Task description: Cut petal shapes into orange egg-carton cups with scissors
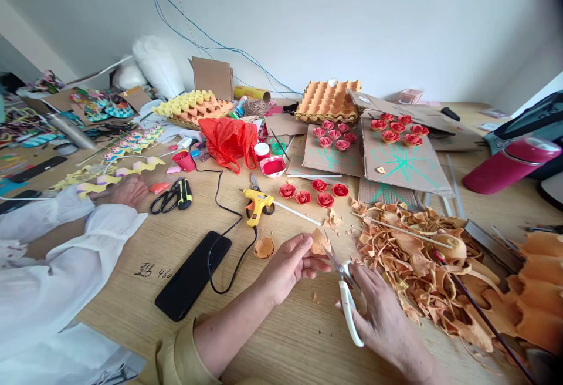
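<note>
Between the fingers and thumb of my left hand (288, 264) is a small piece of orange egg carton (320, 243). My right hand (382, 314) grips white-handled scissors (347, 308), their blades parted around the right edge of that piece. A cup-shaped orange carton flower (264, 247) lies on the table left of my left hand. Beyond it rests a yellow glue gun (257, 204) with a white glue stick. Several red-painted carton roses (325, 199) sit in front of my hands. To my right spreads a heap of orange carton scraps (409, 250).
A black phone (193, 275) and a cord lie at left. Further left, a co-worker's hands (127, 190) are at a yellow carton strip (141, 166). Cardboard sheets (402, 168) bearing red roses stand behind, near a red paint dish (272, 166). A pink bottle (510, 165) is at right.
</note>
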Action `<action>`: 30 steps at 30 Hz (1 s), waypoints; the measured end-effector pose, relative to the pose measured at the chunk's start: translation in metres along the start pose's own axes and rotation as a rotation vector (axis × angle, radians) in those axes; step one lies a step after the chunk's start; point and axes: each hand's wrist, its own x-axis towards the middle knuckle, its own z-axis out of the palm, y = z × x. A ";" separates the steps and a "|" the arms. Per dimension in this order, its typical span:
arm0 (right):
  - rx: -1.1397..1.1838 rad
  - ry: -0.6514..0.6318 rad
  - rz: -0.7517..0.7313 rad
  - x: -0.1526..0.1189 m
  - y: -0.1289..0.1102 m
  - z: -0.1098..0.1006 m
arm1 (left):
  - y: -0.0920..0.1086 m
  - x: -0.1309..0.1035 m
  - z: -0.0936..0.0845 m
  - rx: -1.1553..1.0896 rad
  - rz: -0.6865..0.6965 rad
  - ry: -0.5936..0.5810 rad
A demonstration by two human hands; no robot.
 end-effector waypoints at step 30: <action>-0.039 0.101 -0.119 -0.001 -0.009 -0.007 | -0.002 -0.005 0.004 0.123 0.005 -0.130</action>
